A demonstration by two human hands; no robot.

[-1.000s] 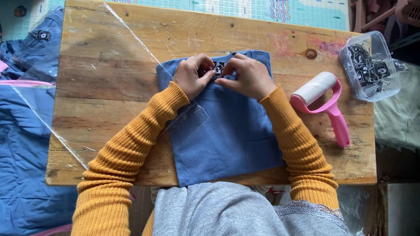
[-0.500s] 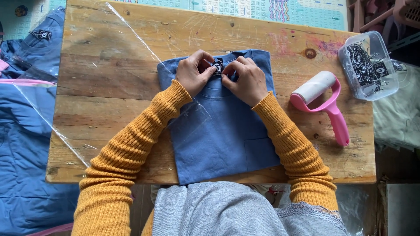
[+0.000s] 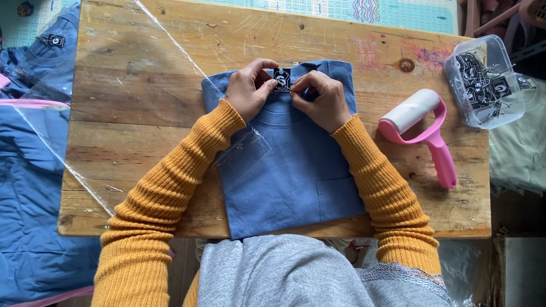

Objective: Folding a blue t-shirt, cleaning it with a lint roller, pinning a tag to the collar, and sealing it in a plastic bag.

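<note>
Right, from my feed the biggest thing is the wooden table (image 3: 142,113), scarred planks running across nearly the whole view. A clear plastic bag (image 3: 114,131) lies flat over its left half, one corner tucked under the folded blue shirt (image 3: 290,176) that sits in the middle, its bottom hem just over the near edge. Heaps of blue garments (image 3: 28,187) lie off the table's left side. To the right of the shirt lie a pink lint roller (image 3: 424,133) and, at the far right corner, a clear tub of black tags (image 3: 483,82).

Both hands meet at the shirt's collar. The left hand (image 3: 247,91) and right hand (image 3: 321,99) pinch a small black tag (image 3: 282,79) between fingertips and thumbs, fingers curled tight, the tag held upright against the neckline. I judge the step in hand to be fixing that tag to the collar; the next move would call for fine fingertip work there, keeping the tag square and the fold undisturbed.

For room: the planks beyond the collar are bare up to the far edge, and the roller lies near the right sleeve cuff, so a wide swing that way would knock it. The right edge is crowded by the tub.
</note>
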